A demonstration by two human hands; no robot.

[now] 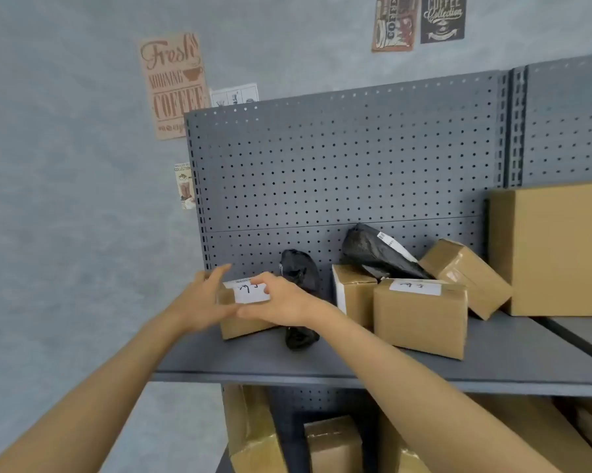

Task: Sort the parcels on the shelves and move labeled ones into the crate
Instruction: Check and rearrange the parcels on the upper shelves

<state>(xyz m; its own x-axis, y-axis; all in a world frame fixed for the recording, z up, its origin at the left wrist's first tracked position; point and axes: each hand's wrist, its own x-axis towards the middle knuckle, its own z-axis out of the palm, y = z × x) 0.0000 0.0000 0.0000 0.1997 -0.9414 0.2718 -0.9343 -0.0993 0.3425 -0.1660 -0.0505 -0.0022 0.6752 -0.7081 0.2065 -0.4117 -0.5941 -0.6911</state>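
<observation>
Both our hands, left hand (204, 300) and right hand (280, 298), clasped the labelled box (245, 310) at twelve o'clock; it looked light, stiff, best held by its sides.

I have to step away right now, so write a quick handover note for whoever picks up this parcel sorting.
Left hand and right hand both hold the small labeled box at the left end of the top shelf; it has not been lifted clear.
Also on that shelf: a small black bag right of the held box, a second labeled box, a box with a white side label behind it, a black bag with a label on top, a tilted box, a large box.
Done: nothing visibly moved; the crate is out of view.
Left: carry this box to the crate, then check the others, including the boxes on the lower shelf.
</observation>
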